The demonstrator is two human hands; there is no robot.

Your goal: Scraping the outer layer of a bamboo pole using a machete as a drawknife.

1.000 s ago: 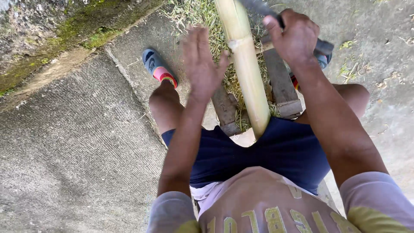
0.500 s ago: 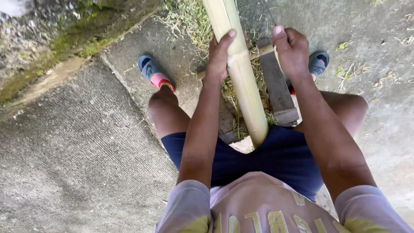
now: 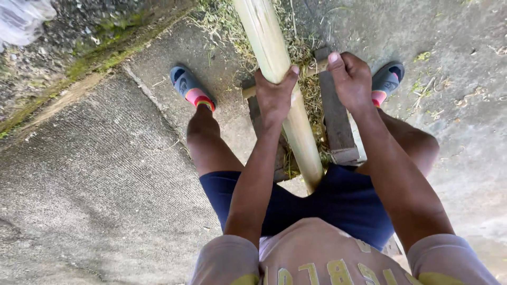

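Two hands are in my one view, the head camera looking straight down. My left hand (image 3: 274, 95) is wrapped around a thick pale bamboo pole (image 3: 280, 79), thumb over the top, fingers curled behind it, so it is closed on the pole. That pole runs from the top edge of the picture down toward me, and its cut end sits between my knees, just above the dark blue shorts (image 3: 327, 203).

My right hand (image 3: 351, 79) is curled into a fist just right of the pole; a thin stick (image 3: 312, 69) shows between the two hands at fist level, but I cannot tell whether the fist actually holds it.

Under the pole stands a low wooden frame (image 3: 335, 119) of grey planks, with dry grass clippings (image 3: 306, 89) lying around it. My feet wear grey slippers (image 3: 191, 91) on the concrete ground (image 3: 95, 184), one on either side of the frame. A mossy edge (image 3: 95, 47) runs along the upper left.
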